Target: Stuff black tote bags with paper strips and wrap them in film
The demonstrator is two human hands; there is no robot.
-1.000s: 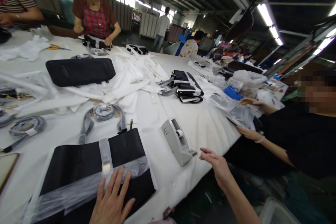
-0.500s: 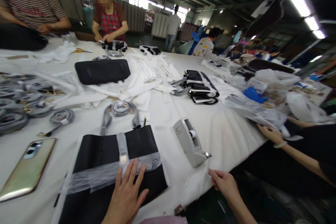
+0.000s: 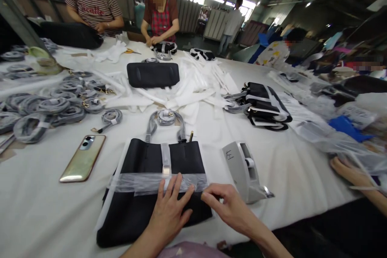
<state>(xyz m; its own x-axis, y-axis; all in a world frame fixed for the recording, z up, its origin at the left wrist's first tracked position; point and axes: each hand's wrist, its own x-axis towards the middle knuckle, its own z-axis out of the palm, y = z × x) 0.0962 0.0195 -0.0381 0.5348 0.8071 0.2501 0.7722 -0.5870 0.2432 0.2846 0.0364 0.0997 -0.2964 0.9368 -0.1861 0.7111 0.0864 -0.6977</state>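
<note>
A black handbag [image 3: 130, 213] lies flat on the white-covered table, with its grey wrapped handle [image 3: 182, 123] stretched away from me. A translucent wrapping strip [image 3: 130, 183] runs across its front. My left hand [image 3: 171, 205] rests on the bag and the strip, fingers spread. At the strip's right end, my right hand [image 3: 226, 205] is closed in a pinch; whatever is between its fingertips is too small to make out. Just beyond that hand stands a grey tape dispenser [image 3: 238, 165] holding a white roll.
A phone [image 3: 84, 157] lies left of the bag, near coiled grey straps [image 3: 54, 107]. Farther back are white packing strips [image 3: 193, 96], a black bag [image 3: 154, 74] and wrapped black bags [image 3: 263, 102]. A co-worker's hand [image 3: 350, 171] handles plastic at right; other people work across the table.
My right hand has moved left from beside the tape dispenser to the bag's right edge. My left hand stays flat on the bag. The camera view has swung left.
</note>
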